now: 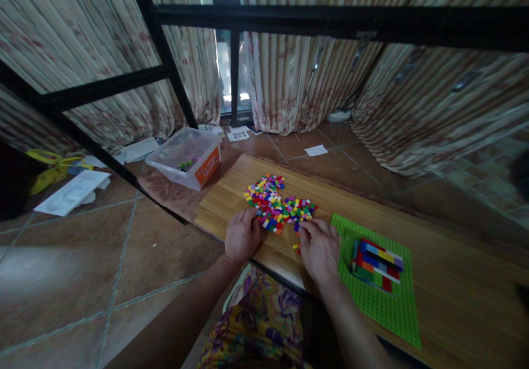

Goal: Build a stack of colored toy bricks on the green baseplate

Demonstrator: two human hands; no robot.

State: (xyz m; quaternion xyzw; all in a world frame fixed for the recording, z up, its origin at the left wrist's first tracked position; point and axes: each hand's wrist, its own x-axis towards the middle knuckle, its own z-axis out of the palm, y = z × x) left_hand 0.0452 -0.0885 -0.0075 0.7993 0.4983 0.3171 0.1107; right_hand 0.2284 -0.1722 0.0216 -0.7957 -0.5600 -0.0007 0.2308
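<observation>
A loose pile of small multicoloured toy bricks [270,204] lies spread over the wooden board. At its near left edge is my left hand [243,233], the fingers bent together and touching the outer bricks; what they pinch is hidden. My right hand [320,245] rests right of the pile with thumb and fingers curled in, close to a dark blue brick [296,227]. Whatever it grips is too small to make out. Beside that hand lies a green studded baseplate [403,303], carrying a block built of red, blue, yellow, white and green bricks [378,264].
The wooden board [450,281] extends to the right. Behind its left end stands a clear plastic bin [177,162] with an orange label and a few pieces inside. A black metal frame [330,19] crosses before the curtains. White packaging [72,193] and papers lie on the tiled floor.
</observation>
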